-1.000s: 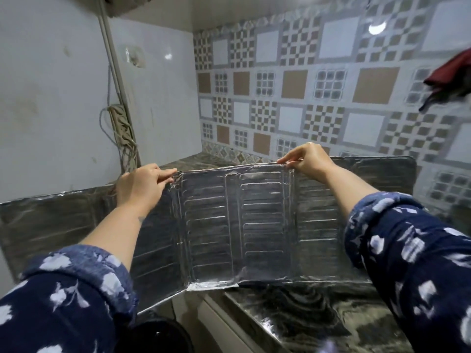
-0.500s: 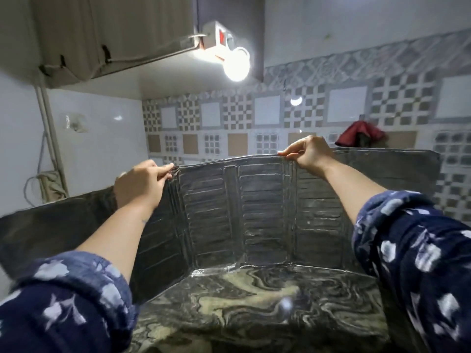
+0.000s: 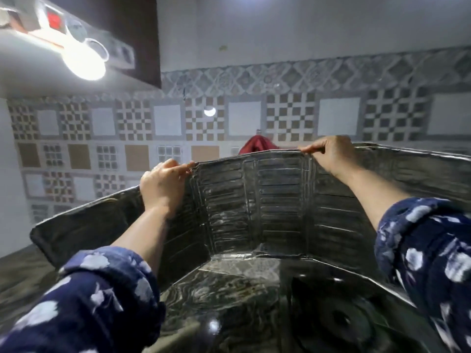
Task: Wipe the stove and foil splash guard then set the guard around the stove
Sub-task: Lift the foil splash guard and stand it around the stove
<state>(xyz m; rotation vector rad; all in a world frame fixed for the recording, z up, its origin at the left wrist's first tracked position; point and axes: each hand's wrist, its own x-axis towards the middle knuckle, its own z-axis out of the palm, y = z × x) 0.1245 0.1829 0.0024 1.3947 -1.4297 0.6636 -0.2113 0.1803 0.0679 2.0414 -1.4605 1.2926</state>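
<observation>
The foil splash guard (image 3: 257,200) stands upright on the dark marbled counter (image 3: 219,296), bent into a shallow U with ribbed silver panels. My left hand (image 3: 163,184) pinches its top edge at the left fold. My right hand (image 3: 331,155) pinches the top edge at the right fold. The guard's left wing (image 3: 81,233) angles toward me and its right wing (image 3: 413,174) runs off the frame. A dark stove burner (image 3: 341,322) shows blurred at the lower right, inside the guard's curve; the remainder of the stove is hidden by my sleeve.
A patterned tile wall (image 3: 229,118) rises right behind the guard. A red cloth (image 3: 257,146) hangs on it just above the guard's top edge. An overhead cabinet with a bright lamp (image 3: 84,59) is at the upper left.
The guard has come down from the air onto the counter and now stands farther right, around the burner. Both hands keep the same grip on its top edge. The view has swung rightward.
</observation>
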